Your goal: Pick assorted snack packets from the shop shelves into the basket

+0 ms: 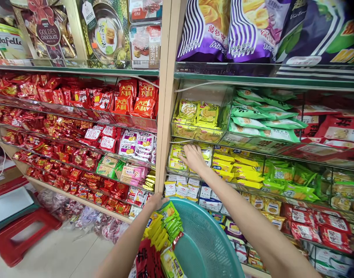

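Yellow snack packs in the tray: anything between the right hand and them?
Nothing visible. The right hand already rests on the yellow snack packs in the clear shelf tray. The left hand grips the teal basket rim below.

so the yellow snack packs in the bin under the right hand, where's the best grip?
Probably from above and the front: the yellow packs lie stacked flat in a clear bin whose front wall blocks a straight reach. Pinch the top pack's crimped edge, as the right hand reaches palm-down. The left hand grips the teal basket.
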`<state>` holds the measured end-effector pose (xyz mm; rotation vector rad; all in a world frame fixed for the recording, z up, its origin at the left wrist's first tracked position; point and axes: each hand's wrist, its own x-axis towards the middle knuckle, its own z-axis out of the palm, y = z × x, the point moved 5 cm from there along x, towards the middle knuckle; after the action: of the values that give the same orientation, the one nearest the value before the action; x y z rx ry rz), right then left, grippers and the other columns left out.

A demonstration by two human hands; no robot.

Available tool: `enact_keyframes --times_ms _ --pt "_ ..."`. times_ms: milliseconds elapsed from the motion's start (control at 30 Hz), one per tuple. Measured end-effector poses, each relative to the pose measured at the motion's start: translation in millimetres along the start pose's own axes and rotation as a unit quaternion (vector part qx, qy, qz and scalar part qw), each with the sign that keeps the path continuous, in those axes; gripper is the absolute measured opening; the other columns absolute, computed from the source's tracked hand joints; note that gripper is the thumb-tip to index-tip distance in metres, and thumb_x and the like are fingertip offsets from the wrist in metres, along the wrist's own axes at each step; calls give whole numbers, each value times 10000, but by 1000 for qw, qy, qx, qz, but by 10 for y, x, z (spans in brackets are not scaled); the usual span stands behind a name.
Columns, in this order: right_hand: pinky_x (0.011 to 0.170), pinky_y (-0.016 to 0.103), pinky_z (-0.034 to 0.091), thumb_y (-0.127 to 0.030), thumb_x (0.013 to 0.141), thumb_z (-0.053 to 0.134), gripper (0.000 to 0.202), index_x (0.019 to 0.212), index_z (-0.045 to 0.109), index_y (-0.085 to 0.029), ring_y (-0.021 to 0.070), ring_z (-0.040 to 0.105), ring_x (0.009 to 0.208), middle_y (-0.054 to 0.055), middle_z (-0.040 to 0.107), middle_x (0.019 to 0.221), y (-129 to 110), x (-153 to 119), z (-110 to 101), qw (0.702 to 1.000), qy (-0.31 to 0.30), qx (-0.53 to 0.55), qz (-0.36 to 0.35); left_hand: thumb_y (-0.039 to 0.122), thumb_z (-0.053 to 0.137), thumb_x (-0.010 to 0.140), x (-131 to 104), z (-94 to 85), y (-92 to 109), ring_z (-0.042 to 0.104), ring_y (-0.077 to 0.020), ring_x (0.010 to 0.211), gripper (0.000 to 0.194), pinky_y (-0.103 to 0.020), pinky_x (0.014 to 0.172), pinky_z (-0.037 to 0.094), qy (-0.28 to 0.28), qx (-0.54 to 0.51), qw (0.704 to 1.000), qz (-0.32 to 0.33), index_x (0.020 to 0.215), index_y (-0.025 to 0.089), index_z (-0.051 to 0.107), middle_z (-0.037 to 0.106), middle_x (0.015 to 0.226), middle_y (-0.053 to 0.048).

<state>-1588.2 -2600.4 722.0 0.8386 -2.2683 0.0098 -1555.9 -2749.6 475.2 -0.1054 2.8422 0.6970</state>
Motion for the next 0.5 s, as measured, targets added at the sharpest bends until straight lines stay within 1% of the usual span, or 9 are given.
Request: enact_keyframes --times_ms 167,300,400,500 --pt "920 423 257 -339 847 439 251 1009 462 -148 243 481 932 111 541 994 -5 -7 -16 1000 -12 0 2 727 307 698 22 18 -30 542 -277 1052 742 -313 835 403 3 -1 1000 -3 1109 155 543 582 1164 -126" --pt "930 439 229 -315 835 469 241 1017 449 -157 229 491 912 97 525 1003 -6 -24 -44 1000 -16 -1 -4 733 286 701 32 24 -41 550 -276 1039 745 -309 815 410 4 -4 1000 -5 1091 155 550 575 1172 -130" --pt "878 422 263 -297 834 470 267 1064 426 -169 226 493 907 101 520 1023 -6 -17 -73 1000 -28 4 -9 726 298 703 20 18 -35 544 -279 1046 750 -309 809 413 2 -6 1000 -6 1114 145 533 576 1169 -134" --pt "797 400 298 -303 817 494 360 1137 390 -174 253 486 930 117 540 1028 4 35 -82 998 -63 10 -4 721 305 704 0 8 -21 542 -276 1052 742 -306 816 409 1 -6 1000 -7 1124 150 527 577 1172 -128"
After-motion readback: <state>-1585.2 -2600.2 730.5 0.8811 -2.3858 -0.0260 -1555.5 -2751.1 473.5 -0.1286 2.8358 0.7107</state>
